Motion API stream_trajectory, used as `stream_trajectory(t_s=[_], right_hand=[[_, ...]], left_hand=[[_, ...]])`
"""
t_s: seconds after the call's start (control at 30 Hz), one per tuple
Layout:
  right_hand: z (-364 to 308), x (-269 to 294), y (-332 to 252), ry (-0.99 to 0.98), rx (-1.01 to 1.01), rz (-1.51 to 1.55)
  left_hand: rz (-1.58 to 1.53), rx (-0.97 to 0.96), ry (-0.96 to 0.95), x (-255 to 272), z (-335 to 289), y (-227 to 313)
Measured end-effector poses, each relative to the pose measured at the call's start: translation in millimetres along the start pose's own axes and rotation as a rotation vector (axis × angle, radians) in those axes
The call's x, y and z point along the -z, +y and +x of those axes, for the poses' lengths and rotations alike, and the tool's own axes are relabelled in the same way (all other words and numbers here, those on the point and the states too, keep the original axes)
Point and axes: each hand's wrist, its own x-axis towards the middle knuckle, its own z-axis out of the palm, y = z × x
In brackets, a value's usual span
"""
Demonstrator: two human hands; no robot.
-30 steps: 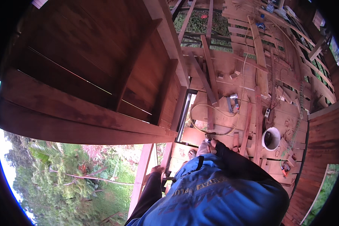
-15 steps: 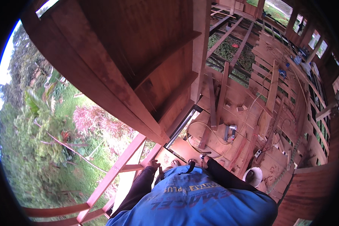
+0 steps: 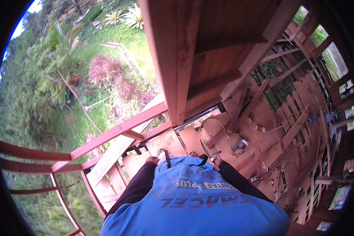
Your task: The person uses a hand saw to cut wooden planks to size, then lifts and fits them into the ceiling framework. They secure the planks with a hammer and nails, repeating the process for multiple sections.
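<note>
My left hand (image 3: 152, 159) hangs low beside the blue shirt (image 3: 192, 196), close to the pale floor boards (image 3: 167, 141). Its fingers look loosely curled, but are too small and partly hidden to tell what they do. On the other side, my right hand (image 3: 215, 163) shows only in part past the shirt's edge, a light band at its wrist. It seems closed on a hammer (image 3: 216, 153), whose small dark head shows just beyond the fingers. My feet in sandals (image 3: 160, 152) stand on the boards between the hands.
A wooden wall panel (image 3: 177, 59) rises ahead. Left of me runs a timber railing (image 3: 118, 131), with garden below. A nail gun (image 3: 240, 145) lies on the floor to the right, near a looped hose (image 3: 201, 131) and loose planks (image 3: 295, 126). Open joists with gaps lie farther off.
My view has turned left, so the wall panel and floor shift right and more railing shows. The white bucket has gone from sight. Both hands remain low beside the shirt.
</note>
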Motion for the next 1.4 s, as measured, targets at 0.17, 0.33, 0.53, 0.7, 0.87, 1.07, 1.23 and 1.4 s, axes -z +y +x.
stream_trajectory(t_s=[0.17, 0.33, 0.53, 0.7, 0.87, 1.07, 1.23, 1.4], right_hand=[[19, -12, 10, -0.010, 0.097, -0.471], [17, -46, 3, -0.026, 0.232, -0.720], [7, -79, -6, -0.019, 0.368, -0.789], [-37, -118, -18, 0.114, 0.149, -0.632], [-71, -135, -11, 0.158, 0.059, -0.403], [-87, -148, 8, 0.075, 0.074, -0.055], [-88, -147, 30, 0.027, 0.075, 0.216], [-85, -145, 45, 0.024, 0.009, 0.384]], left_hand=[[-0.135, 0.066, 0.031, 58, -33, 31], [-0.312, 0.031, 0.065, 78, -45, -14], [-0.381, 0.316, -0.020, 61, -82, -121], [-0.253, 0.438, -0.027, 52, -75, -235], [-0.310, 0.383, 0.003, 106, -29, -211], [-0.246, 0.038, 0.030, 171, 69, -143], [-0.299, -0.217, -0.017, 205, 107, -25], [-0.148, -0.302, -0.119, 180, 103, 57]])
